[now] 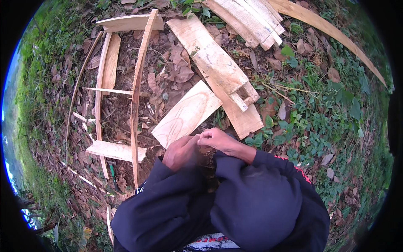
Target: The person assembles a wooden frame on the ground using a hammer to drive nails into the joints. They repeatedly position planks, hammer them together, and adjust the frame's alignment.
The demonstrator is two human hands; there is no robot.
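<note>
**Hands meet above a pale board on leaf-strewn ground**

The two hands come together low in the view, fingertips touching. The left hand [179, 151] is curled with its knuckles up, and the right hand [218, 139] bends across to meet it, fingers pinched as if working at something very small. Whether anything is held between them I cannot tell; the fingers hide it. Both wrists come out of dark sleeves [252, 197].

Just beyond the fingertips lies a short pale board [187, 113], flat on the ground, its long axis running from near the hands up and to the right, grain side up. It lies within easy reach, probably so it can be picked up without shifting.

Past its far end a stack of longer planks [218, 67] slants from upper left to lower right, one overlapping another. To the left stands a half-built wooden frame [135, 96]: thin curved rails running away from the person, joined by a short crosspiece [116, 151] near the bottom and a slim slat higher up. More planks [247, 19] lie at the top, and a long curved strip [336, 33] sweeps right. Dry leaves [176, 71] cover the dirt; green weeds [319, 113] spread right.
</note>
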